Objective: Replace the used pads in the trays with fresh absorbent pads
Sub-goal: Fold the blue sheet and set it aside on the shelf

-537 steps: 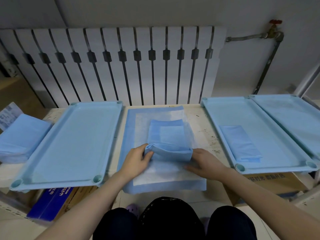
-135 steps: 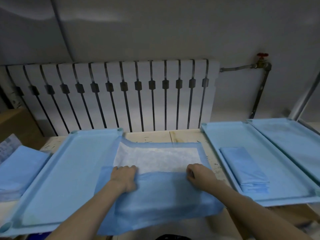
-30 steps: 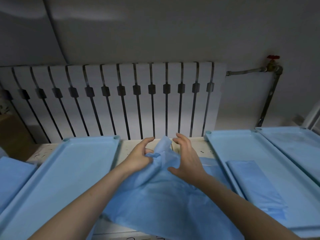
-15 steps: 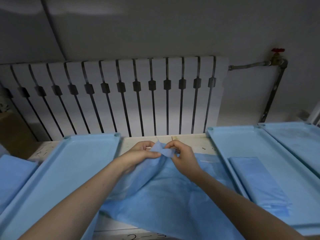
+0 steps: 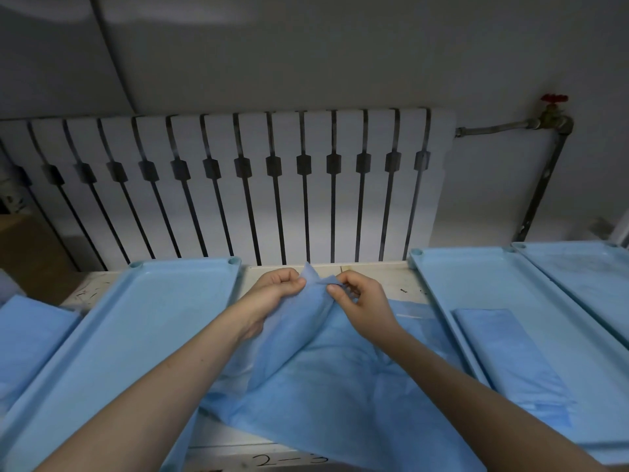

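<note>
Blue pad (image 5: 323, 386) lying rumpled on the desk (image 5: 388, 274) between the left tray (image 5: 136, 335) and the right tray (image 5: 476, 291); the creasing makes its long axis unreadable. The left hand (image 5: 274, 294) and right hand (image 5: 360, 298), close together, each pinch the pad's far edge, which is raised into a peak pointing toward the radiator (image 5: 221, 185). A folded pad (image 5: 510, 359) lies lengthwise in the right tray. A pad stack (image 5: 30, 335) sits at the desk's left end.

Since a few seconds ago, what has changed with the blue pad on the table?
The pad lay spread white side up under flat hands; now its blue side shows and the left hand and right hand pinch its raised far edge. The folded pad and left tray stayed put.
</note>
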### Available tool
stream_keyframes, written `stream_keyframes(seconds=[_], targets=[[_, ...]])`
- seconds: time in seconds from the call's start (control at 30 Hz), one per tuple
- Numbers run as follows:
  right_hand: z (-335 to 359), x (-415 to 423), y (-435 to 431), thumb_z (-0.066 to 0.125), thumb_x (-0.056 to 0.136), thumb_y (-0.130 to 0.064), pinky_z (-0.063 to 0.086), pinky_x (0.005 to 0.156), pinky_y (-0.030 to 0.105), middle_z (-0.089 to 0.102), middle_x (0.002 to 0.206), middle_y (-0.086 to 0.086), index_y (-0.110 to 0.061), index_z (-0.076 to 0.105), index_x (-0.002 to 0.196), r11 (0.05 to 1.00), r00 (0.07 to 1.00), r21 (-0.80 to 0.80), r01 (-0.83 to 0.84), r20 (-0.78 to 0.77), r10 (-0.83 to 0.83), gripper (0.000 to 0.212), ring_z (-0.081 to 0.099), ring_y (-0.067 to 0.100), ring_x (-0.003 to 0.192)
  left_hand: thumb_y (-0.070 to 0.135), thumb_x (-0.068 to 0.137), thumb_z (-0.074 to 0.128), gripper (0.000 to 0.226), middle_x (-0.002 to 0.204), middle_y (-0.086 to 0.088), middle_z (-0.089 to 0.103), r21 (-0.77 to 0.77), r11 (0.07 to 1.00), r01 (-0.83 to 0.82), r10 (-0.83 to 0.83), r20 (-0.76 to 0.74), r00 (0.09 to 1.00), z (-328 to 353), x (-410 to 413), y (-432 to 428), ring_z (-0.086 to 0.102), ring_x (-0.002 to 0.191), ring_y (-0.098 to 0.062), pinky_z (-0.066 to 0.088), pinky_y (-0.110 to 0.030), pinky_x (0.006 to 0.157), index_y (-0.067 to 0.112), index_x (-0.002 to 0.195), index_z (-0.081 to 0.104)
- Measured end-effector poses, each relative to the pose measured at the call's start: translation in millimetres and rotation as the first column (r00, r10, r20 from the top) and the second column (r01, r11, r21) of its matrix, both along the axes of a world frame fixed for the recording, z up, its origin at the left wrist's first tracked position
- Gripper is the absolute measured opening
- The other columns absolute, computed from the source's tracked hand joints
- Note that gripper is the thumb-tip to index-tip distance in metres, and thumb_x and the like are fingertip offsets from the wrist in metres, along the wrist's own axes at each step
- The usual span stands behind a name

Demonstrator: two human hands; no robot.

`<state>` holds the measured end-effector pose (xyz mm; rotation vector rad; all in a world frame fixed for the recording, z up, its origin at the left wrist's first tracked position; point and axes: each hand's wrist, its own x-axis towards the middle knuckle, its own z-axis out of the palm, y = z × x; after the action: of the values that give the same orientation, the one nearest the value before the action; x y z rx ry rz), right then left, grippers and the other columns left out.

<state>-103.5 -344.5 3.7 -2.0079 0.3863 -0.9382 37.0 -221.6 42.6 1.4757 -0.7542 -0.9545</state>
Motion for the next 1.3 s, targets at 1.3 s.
stream_keyframes(seconds=[1.3], targets=[[41, 16, -3, 0.079, 0.069, 0.003, 0.054, 0.069, 0.019, 0.070, 0.070, 0.000, -0.009, 0.070, 0.069, 0.926, 0.991, 0.354, -0.133, 0.021, 0.135, 0.016, 0.067, 0.009, 0.066, 0.018, 0.074, 0.054, 0.039, 0.110, -0.010, 0.069, 0.070, 0.981, 0.180, -0.183, 0.036, 0.982, 7, -3, 11, 0.063, 0.096, -0.017, 0.046, -0.031, 0.087, 0.010, 0.110, 0.068]])
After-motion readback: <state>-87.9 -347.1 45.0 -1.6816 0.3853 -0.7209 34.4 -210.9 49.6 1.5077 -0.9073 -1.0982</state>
